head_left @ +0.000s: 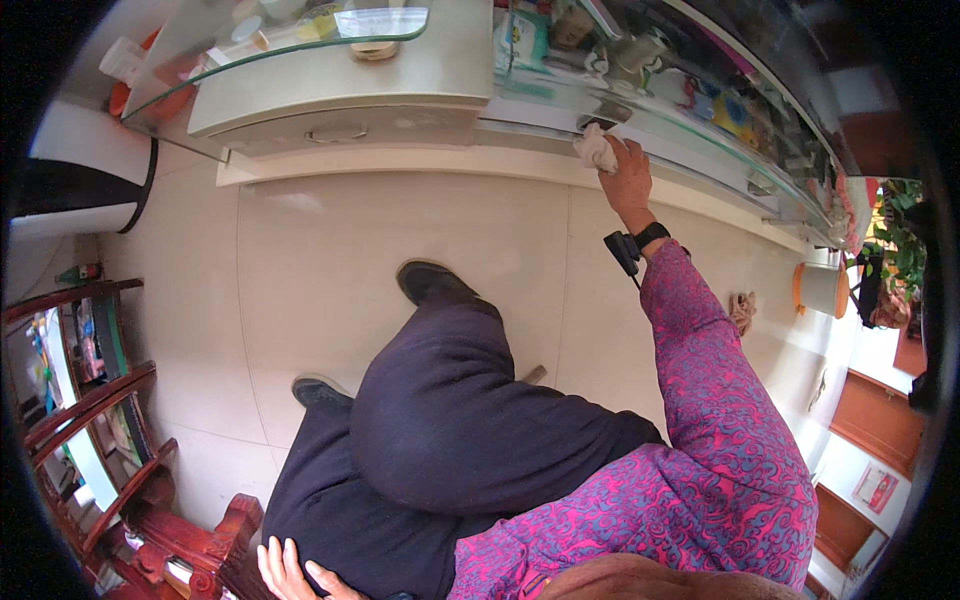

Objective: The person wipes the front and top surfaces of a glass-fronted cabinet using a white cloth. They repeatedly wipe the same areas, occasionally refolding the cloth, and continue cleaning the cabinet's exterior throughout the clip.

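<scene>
A crumpled whitish cloth (pixel 596 148) is bunched in my right hand (pixel 631 180), at the lower front edge of a low cabinet (pixel 532 135). Just behind the cloth, a small dark fitting shows on the cabinet front. A black band with a small black device (pixel 624 251) sits on my right wrist. At the bottom edge of the view, my left hand (pixel 296 574) rests on my dark trouser leg with its fingers apart. It holds nothing that I can see.
A glass shelf edge (pixel 300 45) juts over a drawer (pixel 337 129). Behind glass (pixel 720 135) stand assorted goods. A second crumpled cloth (pixel 742 311) lies on the tiled floor (pixel 322 240), near a pale bin (pixel 821 289). Dark red wooden furniture (pixel 187 540) stands at lower left.
</scene>
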The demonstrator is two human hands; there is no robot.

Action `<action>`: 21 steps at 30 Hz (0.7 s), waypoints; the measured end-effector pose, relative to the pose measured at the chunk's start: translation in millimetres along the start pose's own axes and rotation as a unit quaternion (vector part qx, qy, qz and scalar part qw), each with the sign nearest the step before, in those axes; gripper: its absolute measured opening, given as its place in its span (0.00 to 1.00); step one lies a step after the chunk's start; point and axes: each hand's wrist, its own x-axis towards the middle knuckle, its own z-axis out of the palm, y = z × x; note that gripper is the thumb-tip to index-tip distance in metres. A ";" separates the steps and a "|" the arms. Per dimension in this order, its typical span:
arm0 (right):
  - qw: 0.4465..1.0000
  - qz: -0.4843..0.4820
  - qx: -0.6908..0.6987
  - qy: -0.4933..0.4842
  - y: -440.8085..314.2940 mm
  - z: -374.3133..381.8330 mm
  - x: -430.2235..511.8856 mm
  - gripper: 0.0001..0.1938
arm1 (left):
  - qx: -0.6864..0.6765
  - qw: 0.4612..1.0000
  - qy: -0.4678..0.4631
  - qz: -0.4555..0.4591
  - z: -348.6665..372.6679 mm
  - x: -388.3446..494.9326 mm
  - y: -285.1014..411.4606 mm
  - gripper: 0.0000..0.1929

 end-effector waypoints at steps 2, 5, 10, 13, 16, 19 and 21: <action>0.999 -0.043 0.003 0.008 -7.2 -12.0 2.9 0.32 | 0.008 1.000 -0.013 0.002 -1.0 2.3 2.7 0.13; 0.983 -0.184 -0.023 0.004 -31.1 -12.2 24.2 0.28 | 0.020 0.999 -0.018 0.019 -0.8 7.7 6.1 0.13; 0.932 -0.240 -0.271 0.011 -54.1 20.9 80.3 0.21 | 0.015 1.000 -0.011 0.015 4.0 12.1 10.1 0.14; 0.943 -0.183 -0.248 -0.129 -58.5 29.5 89.3 0.18 | 0.013 1.000 -0.014 0.014 6.0 13.7 12.1 0.14; 0.960 -0.138 -0.160 -0.186 -60.3 20.4 80.3 0.18 | 0.017 1.000 -0.012 0.011 6.2 15.9 12.6 0.14; 0.970 -0.177 -0.082 -0.144 -49.9 1.3 60.3 0.20 | 0.014 1.000 -0.009 0.005 6.8 15.2 11.3 0.14; 0.973 -0.210 -0.032 -0.085 -35.3 -7.7 43.9 0.21 | 0.020 1.000 -0.015 0.000 6.3 13.2 9.7 0.13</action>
